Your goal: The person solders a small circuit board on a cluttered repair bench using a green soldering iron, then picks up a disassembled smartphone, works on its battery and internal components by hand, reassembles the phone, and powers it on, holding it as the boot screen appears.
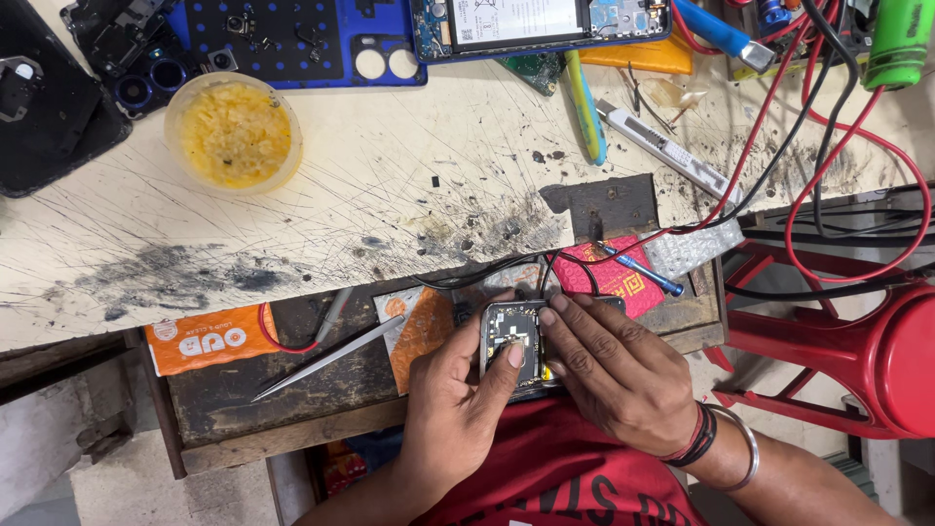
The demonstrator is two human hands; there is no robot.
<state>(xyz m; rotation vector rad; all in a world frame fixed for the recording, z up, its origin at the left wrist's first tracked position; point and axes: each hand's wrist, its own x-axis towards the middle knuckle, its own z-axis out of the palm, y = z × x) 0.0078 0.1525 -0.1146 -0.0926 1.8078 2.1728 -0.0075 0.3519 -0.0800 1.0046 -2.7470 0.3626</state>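
Both hands hold a small dark phone part (513, 336) with exposed circuitry, over an open wooden drawer (292, 390) below the bench edge. My left hand (453, 404) grips its left side, thumb pressed on its face. My right hand (614, 375) covers its right side, with a finger along its top edge and bangles on the wrist. Metal tweezers (326, 358) lie in the drawer to the left.
On the scratched bench (390, 195) stand a round tub of yellow paste (234, 131), a blue mat (292, 39), an opened phone (541, 24), a utility knife (662, 151) and red and black wires (828, 156). A red stool (867, 341) stands at right. An orange packet (209, 339) lies in the drawer.
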